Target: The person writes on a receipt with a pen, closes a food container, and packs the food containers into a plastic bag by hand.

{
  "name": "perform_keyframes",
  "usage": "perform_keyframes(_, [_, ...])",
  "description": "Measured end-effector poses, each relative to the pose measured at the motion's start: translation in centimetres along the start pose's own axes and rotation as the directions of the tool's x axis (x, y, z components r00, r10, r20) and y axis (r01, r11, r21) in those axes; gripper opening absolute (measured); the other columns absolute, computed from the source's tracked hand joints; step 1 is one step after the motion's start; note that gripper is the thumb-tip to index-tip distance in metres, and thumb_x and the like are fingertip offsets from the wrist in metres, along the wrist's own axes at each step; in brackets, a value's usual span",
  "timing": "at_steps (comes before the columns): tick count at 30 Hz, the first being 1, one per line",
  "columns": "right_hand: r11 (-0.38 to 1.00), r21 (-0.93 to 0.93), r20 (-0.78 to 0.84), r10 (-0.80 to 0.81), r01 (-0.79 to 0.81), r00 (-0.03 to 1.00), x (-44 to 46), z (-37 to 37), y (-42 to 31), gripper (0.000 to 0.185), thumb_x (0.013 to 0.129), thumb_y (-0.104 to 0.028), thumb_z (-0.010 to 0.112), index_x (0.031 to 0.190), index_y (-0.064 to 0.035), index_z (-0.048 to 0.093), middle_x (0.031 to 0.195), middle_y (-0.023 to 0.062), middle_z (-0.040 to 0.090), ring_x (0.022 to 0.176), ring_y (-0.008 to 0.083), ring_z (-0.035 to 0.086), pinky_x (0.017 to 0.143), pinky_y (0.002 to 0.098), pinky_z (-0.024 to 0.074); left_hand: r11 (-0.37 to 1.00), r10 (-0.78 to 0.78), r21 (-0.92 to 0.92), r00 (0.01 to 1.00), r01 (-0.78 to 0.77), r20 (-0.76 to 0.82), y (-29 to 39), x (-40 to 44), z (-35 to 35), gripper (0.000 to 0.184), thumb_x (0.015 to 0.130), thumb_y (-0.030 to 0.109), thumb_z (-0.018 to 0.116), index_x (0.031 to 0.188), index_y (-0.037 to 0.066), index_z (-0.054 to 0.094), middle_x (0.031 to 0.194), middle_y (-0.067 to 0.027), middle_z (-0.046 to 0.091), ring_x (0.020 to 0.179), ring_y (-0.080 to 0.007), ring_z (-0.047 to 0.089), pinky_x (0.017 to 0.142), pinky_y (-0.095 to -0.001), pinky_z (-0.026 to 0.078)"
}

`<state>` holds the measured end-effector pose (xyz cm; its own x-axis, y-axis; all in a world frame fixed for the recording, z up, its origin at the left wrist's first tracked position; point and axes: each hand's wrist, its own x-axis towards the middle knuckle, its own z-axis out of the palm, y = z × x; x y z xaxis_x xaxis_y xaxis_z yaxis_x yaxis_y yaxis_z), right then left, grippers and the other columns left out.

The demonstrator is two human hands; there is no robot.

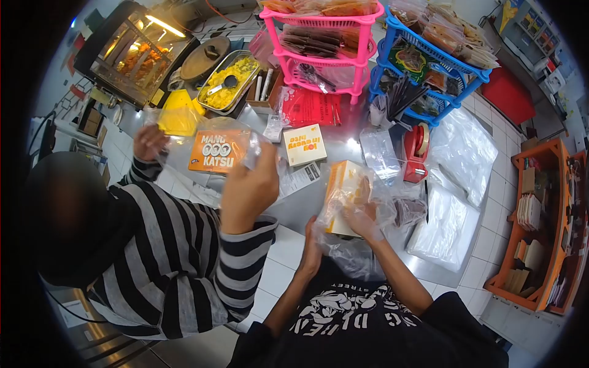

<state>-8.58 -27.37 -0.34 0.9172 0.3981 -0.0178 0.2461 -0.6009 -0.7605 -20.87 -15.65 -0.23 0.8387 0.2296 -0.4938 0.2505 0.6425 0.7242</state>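
Observation:
A yellow-and-white food box (346, 190) stands tilted before me, partly inside a clear plastic bag (385, 205). My left hand (312, 248) grips the bag at the box's near left side, its fingers partly hidden by the film. On the top face of the box, my right hand (363, 222) is closed on the plastic. A dark item in clear wrapping (409, 211) lies just right of the box. Loose film from the bag hangs down toward my shirt.
On my left a person in a striped sleeve (245, 260) handles an orange box (215, 150) in clear plastic. Another box (305, 145), a red tape dispenser (415, 153) and stacked plastic bags (445, 227) lie on the metal table. Pink (319, 46) and blue racks (429, 61) stand behind.

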Motion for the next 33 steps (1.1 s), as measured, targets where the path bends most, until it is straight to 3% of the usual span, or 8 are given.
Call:
perform_keyframes(5, [0.907, -0.391, 0.031, -0.158, 0.158, 0.987, 0.1, 0.4, 0.2, 0.088, 0.08, -0.05, 0.063, 0.143, 0.0015, 0.03, 0.143, 0.0296, 0.035, 0.123, 0.0432, 0.044, 0.111, 0.0525, 0.0187, 0.982, -0.051, -0.176, 0.995, 0.066, 0.089, -2.1, -0.4, -0.5, 0.062, 0.101, 0.045, 0.036, 0.151, 0.016, 0.013, 0.154, -0.0086, 0.021, 0.14, -0.0269, 0.025, 0.114, -0.0465, 0.022])
perform_keyframes(10, [0.913, -0.379, -0.032, 0.152, -0.153, 0.988, 0.7, -0.8, -3.9, 0.08, 0.084, -0.041, 0.064, 0.14, 0.0067, 0.033, 0.142, 0.0319, 0.036, 0.111, 0.0516, 0.05, 0.101, 0.0543, 0.035, 0.993, -0.118, 0.011, 0.991, 0.119, -0.065, 1.0, -4.1, 1.1, 0.066, 0.1, 0.048, 0.035, 0.151, 0.013, 0.012, 0.155, -0.0095, 0.019, 0.139, -0.0292, 0.026, 0.111, -0.0508, 0.025])
perform_keyframes(13, [0.931, -0.34, 0.241, -0.049, 0.132, 0.969, -0.4, -4.8, -6.1, 0.057, 0.086, -0.035, 0.062, 0.127, 0.0041, 0.053, 0.124, 0.0296, 0.054, 0.1, 0.0445, 0.059, 0.091, 0.0474, 0.0461, 0.95, -0.01, 0.297, 0.959, 0.097, -0.284, 2.2, -5.1, 1.0, 0.075, 0.096, 0.043, 0.05, 0.15, 0.008, 0.01, 0.153, -0.0135, 0.02, 0.139, -0.0336, 0.025, 0.11, -0.0521, 0.025])
perform_keyframes(16, [0.974, -0.096, 0.736, -0.071, 0.207, 0.674, 1.9, -13.1, -12.9, 0.04, 0.087, -0.032, 0.06, 0.108, 0.0014, 0.066, 0.091, 0.0224, 0.067, 0.082, 0.034, 0.066, 0.078, 0.0411, 0.052, 0.79, 0.342, 0.581, 0.926, -0.194, -0.157, 3.6, -6.6, 2.6, 0.083, 0.087, 0.029, 0.069, 0.145, 0.0, 0.017, 0.149, -0.0274, 0.02, 0.139, -0.0388, 0.024, 0.109, -0.0509, 0.029])
perform_keyframes(23, [0.941, -0.299, 0.385, -0.034, 0.159, 0.922, 21.1, -5.2, -9.1, 0.052, 0.078, -0.049, 0.065, 0.1, -0.0024, 0.068, 0.101, 0.0208, 0.068, 0.095, 0.0341, 0.066, 0.083, 0.0417, 0.0517, 0.086, 0.495, 0.911, 0.811, -0.402, 0.311, 5.6, -5.7, 5.2, 0.045, 0.077, 0.015, 0.077, 0.115, 0.006, 0.057, 0.149, -0.034, 0.014, 0.134, -0.0521, 0.023, 0.109, -0.0525, 0.026])
perform_keyframes(26, [0.95, -0.206, 0.622, -0.058, 0.234, 0.781, 25.3, 5.0, -1.3, 0.071, 0.076, -0.067, 0.061, 0.124, -0.0151, 0.062, 0.121, 0.0201, 0.062, 0.108, 0.0356, 0.061, 0.094, 0.0407, 0.0473, 0.162, 0.483, 0.929, 0.848, -0.333, 0.22, 5.9, -5.0, 5.2, 0.031, 0.079, 0.005, 0.07, 0.108, 0.008, 0.062, 0.149, -0.0348, 0.014, 0.134, -0.0533, 0.022, 0.108, -0.0532, 0.027])
perform_keyframes(29, [0.971, -0.22, 0.258, 0.154, -0.097, 0.954, 24.2, 9.9, 2.2, 0.064, 0.07, -0.05, 0.078, 0.119, -0.0107, 0.065, 0.108, 0.0202, 0.067, 0.104, 0.0304, 0.063, 0.09, 0.0385, 0.0488, 0.094, 0.486, 0.935, 0.836, -0.341, 0.256, 6.4, -4.7, 4.2, 0.031, 0.08, 0.002, 0.066, 0.11, 0.007, 0.062, 0.146, -0.0367, 0.019, 0.132, -0.0532, 0.027, 0.108, -0.0528, 0.029])
perform_keyframes(33, [0.953, 0.036, 0.323, 0.274, -0.3, 0.906, 22.3, 3.4, -3.3, 0.061, 0.065, -0.029, 0.083, 0.111, 0.0058, 0.062, 0.11, 0.0226, 0.065, 0.1, 0.0273, 0.066, 0.084, 0.0349, 0.0519, 0.103, 0.529, 0.905, 0.793, -0.412, 0.3, 6.8, -4.4, 4.5, 0.026, 0.08, 0.001, 0.063, 0.106, 0.007, 0.063, 0.144, -0.0364, 0.025, 0.13, -0.0527, 0.03, 0.107, -0.0518, 0.031])
